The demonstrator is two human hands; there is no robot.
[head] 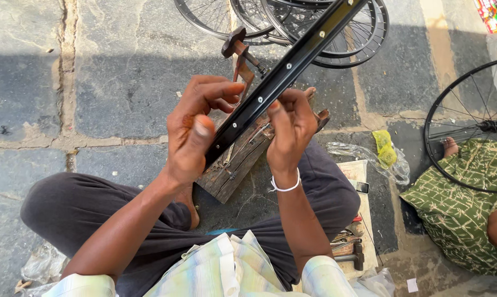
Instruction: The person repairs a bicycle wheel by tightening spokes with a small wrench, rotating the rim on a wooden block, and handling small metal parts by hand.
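Left hand: the left hand (196, 129) sits just left of the frame's centre, thumb pressed flat against the near face of the black wheel rim (284, 71), the curled fingers wrapped over its far edge; it is grasping the rim.
Right hand: the right hand (291, 129) is at centre, just right of the left, fingers closed around the same rim from the other side, fingertips touching its lower edge; a white bangle (285, 187) circles the wrist.
Rim: a black bar-like stretch with small silver spoke holes, running on a slant from between the hands up to the top edge right of centre.
Wooden block: a worn wooden block (234, 168) lies under the hands, between the knees, touching the ground.
Rusty stand: a rusted metal stand (238, 52) with a round knob rises behind the left hand's fingers, just beside the rim.
Legs: dark trousers (83, 212), folded cross-legged, fill the lower frame.
Stacked wheels: spoked wheels (314, 27) lie on the stone pavement (122, 82) at the top centre.
Tools: a hammer (355, 256) and other small tools lie at lower right, beside the right knee.
Bag: a clear plastic bag (380, 157) with something yellow in it lies right of centre.
Neighbour: at the right edge a person in green patterned cloth (462, 203) sits by another spoked wheel (473, 124).
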